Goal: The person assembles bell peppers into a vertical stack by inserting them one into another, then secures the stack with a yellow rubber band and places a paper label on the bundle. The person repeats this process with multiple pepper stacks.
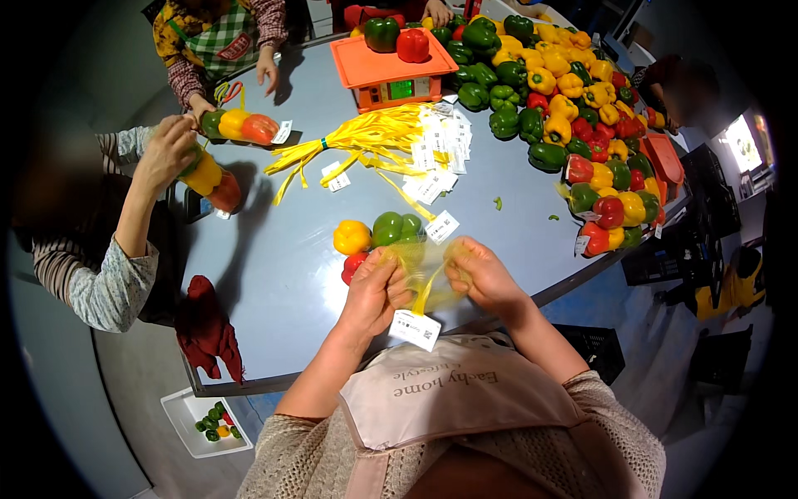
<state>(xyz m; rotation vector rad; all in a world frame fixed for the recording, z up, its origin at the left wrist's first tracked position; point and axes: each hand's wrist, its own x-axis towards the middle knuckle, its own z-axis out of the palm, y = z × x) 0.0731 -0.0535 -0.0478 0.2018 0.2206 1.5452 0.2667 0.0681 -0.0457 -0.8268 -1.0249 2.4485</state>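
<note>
My left hand (380, 287) and my right hand (480, 273) are both closed on a thin yellow mesh bag (428, 254), stretched between them. From the bag hangs a white printed label (415, 329) on a yellow strip. Just beyond my left hand lie a yellow bell pepper (352, 237), a green bell pepper (397, 229) and a red bell pepper (355, 266), the red one partly hidden by that hand. Farther off is a bundle of yellow mesh bags (349, 137) with white labels, tied with a green band.
An orange scale (391, 71) bearing two peppers stands at the far side. Loose peppers (544, 79) are heaped at the far right, with filled bags (611, 212) nearer. Co-workers at left handle netted peppers (241, 126). A dark red cloth (206, 328) hangs at the table's left edge.
</note>
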